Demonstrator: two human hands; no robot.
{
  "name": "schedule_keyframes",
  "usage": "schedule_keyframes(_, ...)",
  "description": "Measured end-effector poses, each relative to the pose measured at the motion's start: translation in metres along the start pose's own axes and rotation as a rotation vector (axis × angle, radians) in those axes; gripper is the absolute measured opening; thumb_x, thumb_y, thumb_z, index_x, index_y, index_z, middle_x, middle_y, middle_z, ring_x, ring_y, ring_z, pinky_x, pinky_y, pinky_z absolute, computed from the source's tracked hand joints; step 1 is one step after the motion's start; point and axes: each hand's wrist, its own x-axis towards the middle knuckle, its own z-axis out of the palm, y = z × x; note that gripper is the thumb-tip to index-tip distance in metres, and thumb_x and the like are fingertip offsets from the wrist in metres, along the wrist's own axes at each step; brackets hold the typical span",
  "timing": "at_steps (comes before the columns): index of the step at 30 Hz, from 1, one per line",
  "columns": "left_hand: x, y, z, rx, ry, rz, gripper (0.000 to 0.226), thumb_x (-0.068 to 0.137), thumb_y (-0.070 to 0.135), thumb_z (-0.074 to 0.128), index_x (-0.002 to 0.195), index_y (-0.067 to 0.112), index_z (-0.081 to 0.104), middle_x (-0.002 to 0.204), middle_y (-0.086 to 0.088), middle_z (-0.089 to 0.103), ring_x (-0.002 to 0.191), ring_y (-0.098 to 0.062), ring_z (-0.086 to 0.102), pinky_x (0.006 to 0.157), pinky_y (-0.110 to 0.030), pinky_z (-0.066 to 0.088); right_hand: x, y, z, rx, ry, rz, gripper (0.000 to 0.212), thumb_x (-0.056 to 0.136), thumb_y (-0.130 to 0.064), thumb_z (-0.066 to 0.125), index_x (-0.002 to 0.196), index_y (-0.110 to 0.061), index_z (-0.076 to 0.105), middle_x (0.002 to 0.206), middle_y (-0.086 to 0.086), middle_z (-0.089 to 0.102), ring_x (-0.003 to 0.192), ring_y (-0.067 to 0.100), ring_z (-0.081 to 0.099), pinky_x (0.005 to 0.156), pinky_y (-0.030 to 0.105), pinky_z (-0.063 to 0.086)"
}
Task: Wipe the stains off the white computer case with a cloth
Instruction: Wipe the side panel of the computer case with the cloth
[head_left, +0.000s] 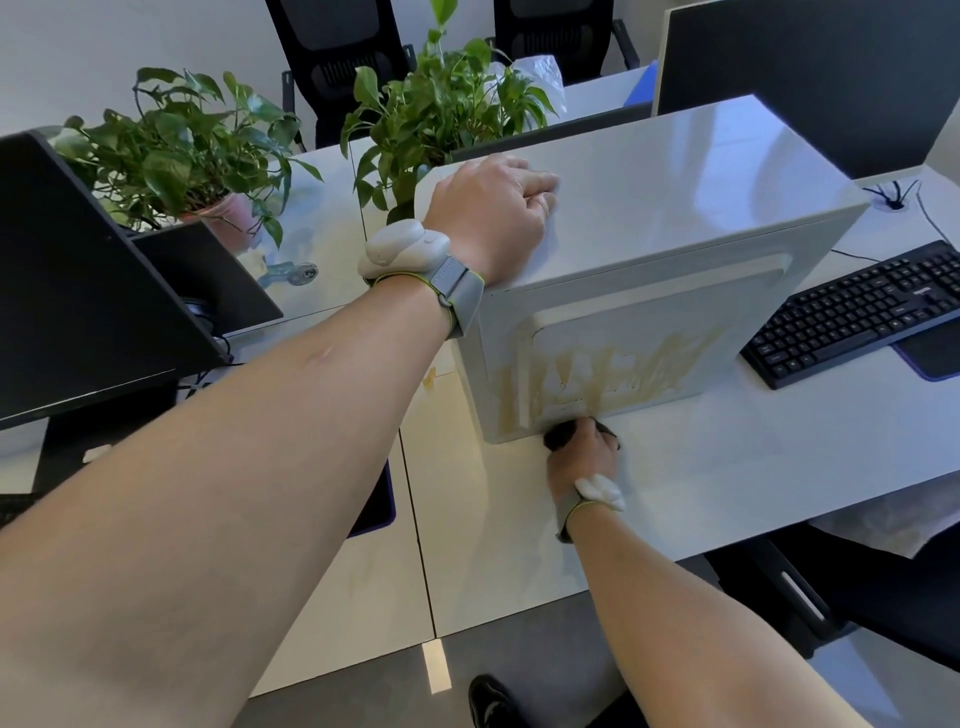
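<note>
The white computer case (649, 244) is standing on the white desk (519, 519), its near side panel streaked with yellowish-brown stains (613, 376). The left hand (491, 210) is resting on the case's top, fingers curled into a loose fist, holding nothing. The right hand (582, 449) is gripping a dark cloth (558, 434) against the panel's bottom edge. A pink pot (234, 215) is holding a leafy plant (176, 150). The black keyboard (857, 312) is carrying a label too small to read.
</note>
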Motion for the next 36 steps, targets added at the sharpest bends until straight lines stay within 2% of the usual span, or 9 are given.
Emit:
schedule_keyframes(4, 0.000, 0.001, -0.001, -0.012, -0.002, -0.011, 0.032, 0.101, 0.040, 0.049, 0.124, 0.043, 0.070, 0.141, 0.016, 0.058, 0.133, -0.016, 0.048, 0.112, -0.034, 0.036, -0.028, -0.012, 0.021, 0.113, -0.044, -0.095, 0.033, 0.088, 0.003, 0.046, 0.113, -0.015, 0.056, 0.109, 0.007, 0.057, 0.118, 0.032, 0.050, 0.097, 0.036, 0.048)
schedule_keyframes(7, -0.001, 0.002, -0.001, -0.023, -0.010, -0.012, 0.031, 0.101, 0.039, 0.050, 0.124, 0.043, 0.070, 0.140, 0.016, 0.058, 0.133, -0.016, 0.048, 0.112, -0.035, 0.036, -0.045, -0.023, 0.036, 0.118, -0.113, -0.159, 0.038, 0.089, 0.002, 0.045, 0.121, -0.017, 0.054, 0.118, 0.009, 0.057, 0.116, 0.032, 0.054, 0.097, 0.035, 0.050)
schedule_keyframes(11, -0.001, 0.001, -0.001, -0.020, -0.006, -0.017, 0.031, 0.101, 0.040, 0.050, 0.124, 0.042, 0.070, 0.141, 0.016, 0.058, 0.133, -0.015, 0.049, 0.112, -0.035, 0.037, -0.044, -0.027, 0.036, 0.009, -0.251, -0.228, 0.044, 0.097, -0.011, 0.053, 0.140, -0.018, 0.049, 0.136, 0.013, 0.050, 0.120, 0.030, 0.055, 0.097, 0.028, 0.044)
schedule_keyframes(16, 0.000, -0.002, 0.000, -0.019, -0.014, -0.017, 0.033, 0.100, 0.043, 0.049, 0.126, 0.044, 0.069, 0.143, 0.019, 0.056, 0.133, -0.013, 0.049, 0.112, -0.033, 0.037, -0.030, -0.003, 0.013, -0.079, -0.280, -0.425, 0.038, 0.093, -0.011, 0.058, 0.129, -0.021, 0.058, 0.126, 0.010, 0.057, 0.108, 0.029, 0.057, 0.086, 0.029, 0.045)
schedule_keyframes(19, 0.002, -0.003, 0.001, -0.024, -0.014, -0.022, 0.034, 0.099, 0.044, 0.049, 0.126, 0.043, 0.069, 0.142, 0.021, 0.057, 0.134, -0.011, 0.049, 0.112, -0.034, 0.038, -0.018, 0.009, -0.001, 0.049, -0.025, -0.295, 0.037, 0.087, -0.003, 0.057, 0.124, -0.011, 0.060, 0.114, 0.013, 0.065, 0.112, 0.034, 0.048, 0.087, 0.037, 0.043)
schedule_keyframes(22, 0.004, -0.001, 0.001, -0.031, -0.011, -0.023, 0.034, 0.098, 0.044, 0.050, 0.126, 0.042, 0.070, 0.140, 0.022, 0.058, 0.133, -0.011, 0.049, 0.112, -0.034, 0.038, -0.001, 0.020, -0.014, 0.153, 0.130, -0.104, 0.029, 0.090, -0.001, 0.054, 0.119, -0.006, 0.057, 0.118, 0.019, 0.062, 0.116, 0.038, 0.045, 0.092, 0.042, 0.041)
schedule_keyframes(28, 0.009, -0.001, -0.002, -0.036, -0.009, -0.019, 0.032, 0.101, 0.041, 0.051, 0.127, 0.041, 0.070, 0.138, 0.023, 0.059, 0.130, -0.010, 0.051, 0.110, -0.031, 0.039, 0.014, 0.021, -0.004, 0.130, 0.047, -0.003, 0.049, 0.093, -0.028, 0.068, 0.132, -0.010, 0.045, 0.144, 0.012, 0.053, 0.141, 0.034, 0.036, 0.115, 0.047, 0.036)
schedule_keyframes(31, 0.012, -0.004, -0.003, -0.053, -0.013, -0.030, 0.031, 0.101, 0.040, 0.052, 0.126, 0.041, 0.070, 0.138, 0.022, 0.059, 0.129, -0.009, 0.053, 0.109, -0.028, 0.039, 0.007, 0.003, 0.003, 0.073, -0.004, -0.050, 0.045, 0.093, -0.032, 0.069, 0.126, -0.011, 0.047, 0.136, 0.011, 0.056, 0.135, 0.033, 0.042, 0.110, 0.042, 0.041)
schedule_keyframes(36, 0.017, -0.005, 0.000, -0.059, -0.007, -0.038, 0.031, 0.100, 0.041, 0.052, 0.126, 0.042, 0.070, 0.140, 0.023, 0.058, 0.129, -0.007, 0.053, 0.110, -0.027, 0.038, -0.022, -0.028, 0.030, 0.048, -0.137, -0.116, 0.029, 0.093, -0.020, 0.058, 0.121, -0.017, 0.048, 0.132, 0.010, 0.052, 0.116, 0.031, 0.055, 0.094, 0.040, 0.051)
